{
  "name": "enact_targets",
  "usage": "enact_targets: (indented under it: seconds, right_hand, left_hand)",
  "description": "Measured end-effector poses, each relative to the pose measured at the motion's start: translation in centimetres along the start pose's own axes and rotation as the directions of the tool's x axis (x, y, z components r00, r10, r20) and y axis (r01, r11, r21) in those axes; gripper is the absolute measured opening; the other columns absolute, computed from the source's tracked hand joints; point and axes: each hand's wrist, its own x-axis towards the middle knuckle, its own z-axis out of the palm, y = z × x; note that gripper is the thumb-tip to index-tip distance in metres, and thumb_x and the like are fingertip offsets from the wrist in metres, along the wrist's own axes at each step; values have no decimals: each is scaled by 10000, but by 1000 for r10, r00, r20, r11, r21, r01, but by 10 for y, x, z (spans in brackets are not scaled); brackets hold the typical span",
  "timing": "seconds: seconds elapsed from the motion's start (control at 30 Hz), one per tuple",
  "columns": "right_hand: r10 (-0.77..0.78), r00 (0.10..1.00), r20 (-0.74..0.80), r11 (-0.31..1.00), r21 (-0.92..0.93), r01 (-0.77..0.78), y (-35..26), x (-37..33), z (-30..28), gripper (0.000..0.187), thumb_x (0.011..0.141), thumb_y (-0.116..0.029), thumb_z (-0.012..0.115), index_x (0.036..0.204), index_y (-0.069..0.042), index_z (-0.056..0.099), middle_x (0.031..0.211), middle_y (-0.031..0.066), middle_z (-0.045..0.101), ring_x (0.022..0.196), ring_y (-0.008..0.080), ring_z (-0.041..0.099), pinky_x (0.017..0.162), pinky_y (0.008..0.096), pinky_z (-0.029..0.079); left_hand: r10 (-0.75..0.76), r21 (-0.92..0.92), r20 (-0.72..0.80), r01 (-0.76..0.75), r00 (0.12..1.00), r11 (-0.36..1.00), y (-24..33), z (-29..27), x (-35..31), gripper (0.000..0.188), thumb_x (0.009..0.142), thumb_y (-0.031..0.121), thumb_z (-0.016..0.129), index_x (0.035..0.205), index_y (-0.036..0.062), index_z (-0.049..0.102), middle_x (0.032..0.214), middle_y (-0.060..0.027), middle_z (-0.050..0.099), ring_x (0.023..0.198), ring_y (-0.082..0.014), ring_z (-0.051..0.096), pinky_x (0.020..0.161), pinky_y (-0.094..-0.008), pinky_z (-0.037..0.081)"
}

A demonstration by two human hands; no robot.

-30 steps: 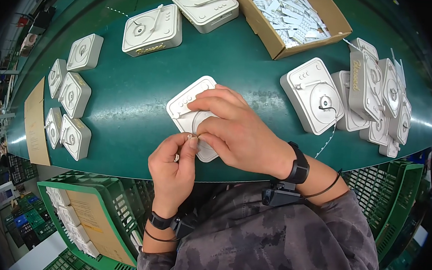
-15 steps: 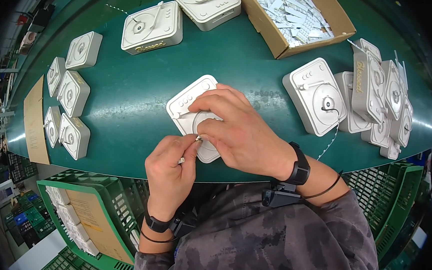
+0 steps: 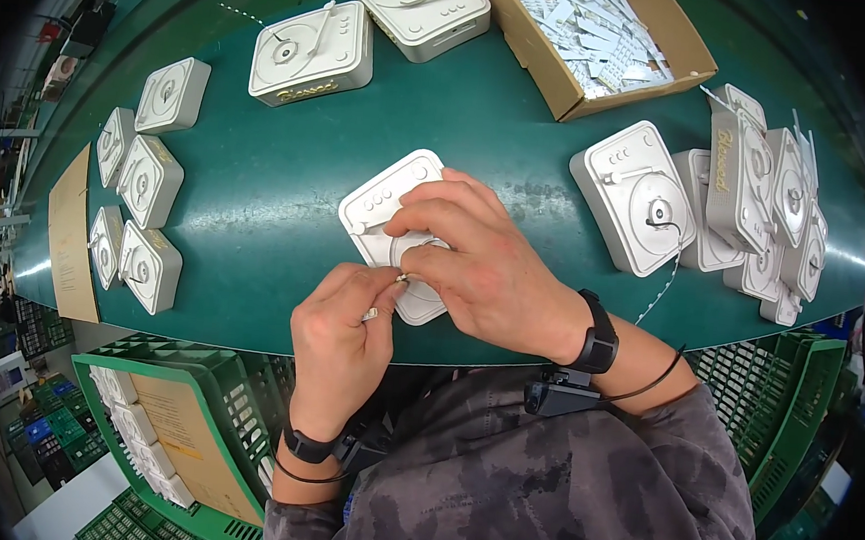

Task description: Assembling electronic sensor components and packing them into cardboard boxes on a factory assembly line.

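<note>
A white box shaped like a small record player [image 3: 382,204] lies tilted on the table in front of me, partly covered by my right hand. My right hand [image 3: 488,264] arches over its disc, thumb and forefinger pinched together. Against them, the fingertips of my left hand [image 3: 344,314] pinch a small pale piece [image 3: 402,278] just above the box's near edge. A short white end [image 3: 370,315] pokes out from under my left fingers. What kind of part this is stays too small and hidden to tell.
More white record-player boxes [image 3: 636,196] stand at right, some piled up; others [image 3: 153,182] sit at left and far left [image 3: 312,56]. A cardboard box [image 3: 565,101] holds many white strips. Flat cardboard [image 3: 73,245] lies at the left edge. Green crates [image 3: 227,406] flank me below the table.
Both hands keep their pinch at nearly the same spot. The left fingers have turned slightly, showing more of the white end. The whole view has shifted a little.
</note>
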Motion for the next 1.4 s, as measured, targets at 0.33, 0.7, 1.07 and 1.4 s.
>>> enact_targets:
  seconds: [0.33, 0.7, 1.07, 1.4]
  right_hand:
    - [16, 996, -82, 999, 48, -12, -1, -1, 2, 193, 691, 42, 683, 869, -32, 673, 1079, 70, 631, 1121, 316, 544, 1053, 514, 406]
    - [36, 992, -122, 997, -61, -44, -4, -6, 6, 99, 719, 19, 634, 812, -14, 631, 941, 66, 597, 960, 304, 548, 1008, 484, 435]
    - [21, 987, -157, 994, -98, -37, -8, -1, 10, 99, 758, 0, 662, 852, -21, 637, 940, 78, 597, 960, 315, 563, 1013, 511, 444]
    - [181, 956, 229, 895, -441, -64, -16, 0, -20, 828, 649, -193, 861, 1373, -24, 498, 1410, 147, 497, 1390, 367, 400, 1191, 551, 251]
  left_hand:
    - [53, 124, 0, -52, 999, 991, 3, 2, 1, 152, 824, -66, 671, 953, 13, 674, 858, -137, 674, 728, -317, 661, 633, -364, 525]
    - [182, 167, -64, -169, 981, 971, -3, 14, 4, 196, 766, -59, 664, 929, 50, 658, 824, -87, 643, 647, -295, 642, 561, -362, 515]
    - [200, 144, -98, -185, 975, 972, -12, 14, 7, 201, 779, -26, 704, 966, 41, 671, 863, -102, 660, 669, -297, 647, 578, -363, 520]
    - [-24, 501, -798, 685, 602, 529, -125, -129, 3, 553, 829, 377, 788, 1202, -10, 660, 1144, -223, 684, 1048, -418, 651, 886, -454, 522]
